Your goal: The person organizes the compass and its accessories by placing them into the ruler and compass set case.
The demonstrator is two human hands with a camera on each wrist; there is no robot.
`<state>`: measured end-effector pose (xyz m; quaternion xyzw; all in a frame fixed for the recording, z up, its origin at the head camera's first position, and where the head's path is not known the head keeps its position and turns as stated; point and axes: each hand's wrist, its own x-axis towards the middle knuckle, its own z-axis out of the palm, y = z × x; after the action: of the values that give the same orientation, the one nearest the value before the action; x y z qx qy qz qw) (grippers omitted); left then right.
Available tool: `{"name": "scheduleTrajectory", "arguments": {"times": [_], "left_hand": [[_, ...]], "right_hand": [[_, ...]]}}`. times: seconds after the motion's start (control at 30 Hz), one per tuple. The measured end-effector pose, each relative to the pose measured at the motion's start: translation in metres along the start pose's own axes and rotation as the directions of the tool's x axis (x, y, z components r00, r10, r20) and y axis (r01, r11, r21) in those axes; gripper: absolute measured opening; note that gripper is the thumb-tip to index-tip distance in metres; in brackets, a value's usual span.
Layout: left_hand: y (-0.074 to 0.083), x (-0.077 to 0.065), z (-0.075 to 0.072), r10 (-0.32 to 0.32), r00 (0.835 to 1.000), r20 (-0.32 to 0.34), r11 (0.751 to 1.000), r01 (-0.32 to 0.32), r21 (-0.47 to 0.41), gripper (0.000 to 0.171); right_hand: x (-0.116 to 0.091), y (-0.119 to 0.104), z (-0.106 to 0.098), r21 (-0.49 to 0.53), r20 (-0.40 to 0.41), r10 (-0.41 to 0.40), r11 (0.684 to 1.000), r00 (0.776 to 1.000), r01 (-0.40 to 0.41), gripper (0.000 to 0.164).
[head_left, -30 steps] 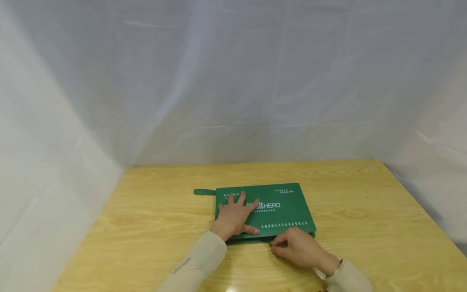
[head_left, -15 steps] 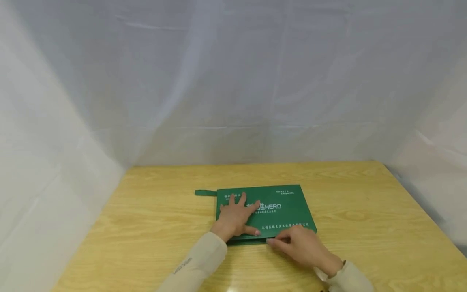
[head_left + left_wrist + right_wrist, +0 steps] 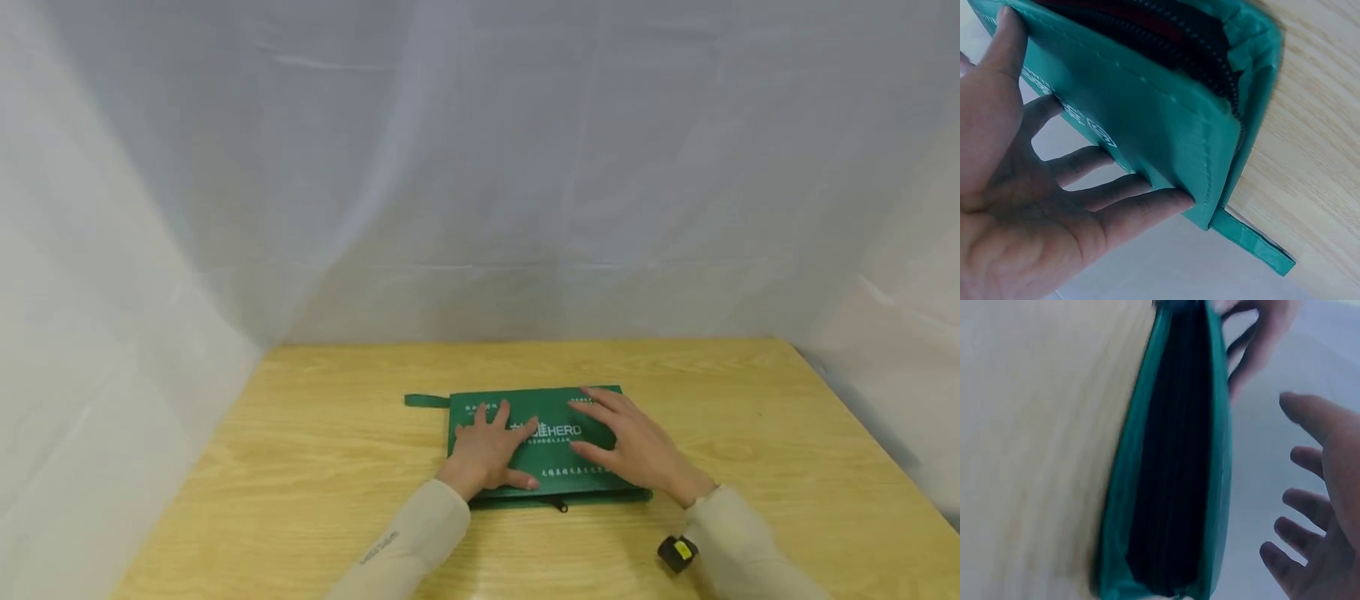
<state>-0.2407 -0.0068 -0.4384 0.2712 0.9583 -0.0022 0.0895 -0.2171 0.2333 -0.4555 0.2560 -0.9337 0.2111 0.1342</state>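
Observation:
A green zip pouch (image 3: 555, 457) with white "HERO" print lies flat on the table. My left hand (image 3: 483, 450) rests on its left half with fingers spread. Over the right half is my right hand (image 3: 641, 443), fingers extended and holding nothing; in the right wrist view this hand (image 3: 1335, 500) appears apart from the pouch's side. A black zipper pull (image 3: 563, 506) sticks out at the middle of the front edge. Toward the left end, the zipper teeth (image 3: 1210, 84) are parted and the dark inside shows. A green wrist strap (image 3: 1254, 242) extends from the left side.
The pouch lies on a light wood-grain table (image 3: 322, 450). White sheeting (image 3: 480, 208) hangs behind the table and along both sides. Beside the right sleeve (image 3: 738, 533) shows a small black device (image 3: 678, 552) with a yellow label.
My right hand has let go of the zipper pull at the front edge and moved up over the pouch's right half, its fingers extending. My left hand has stayed on the pouch.

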Motion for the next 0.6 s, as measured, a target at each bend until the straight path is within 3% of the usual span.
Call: {"name": "scheduleTrajectory", "arguments": {"times": [0.2, 0.4, 0.6], "left_hand": [[0.000, 0.001, 0.004, 0.004, 1.000, -0.001, 1.000, -0.004, -0.006, 0.088], [0.002, 0.001, 0.005, 0.020, 1.000, -0.005, 1.000, -0.020, 0.003, 0.088], [0.002, 0.000, 0.003, 0.041, 0.999, -0.010, 0.999, -0.041, 0.016, 0.088]], "right_hand": [[0.010, 0.016, 0.005, -0.090, 0.127, -0.001, 0.996, 0.992, 0.012, 0.072], [0.008, 0.014, 0.009, -0.121, 0.280, 0.078, 0.992, 0.957, -0.046, 0.082], [0.005, 0.008, 0.011, -0.100, 0.287, 0.089, 0.993, 0.954, -0.063, 0.084]]}}
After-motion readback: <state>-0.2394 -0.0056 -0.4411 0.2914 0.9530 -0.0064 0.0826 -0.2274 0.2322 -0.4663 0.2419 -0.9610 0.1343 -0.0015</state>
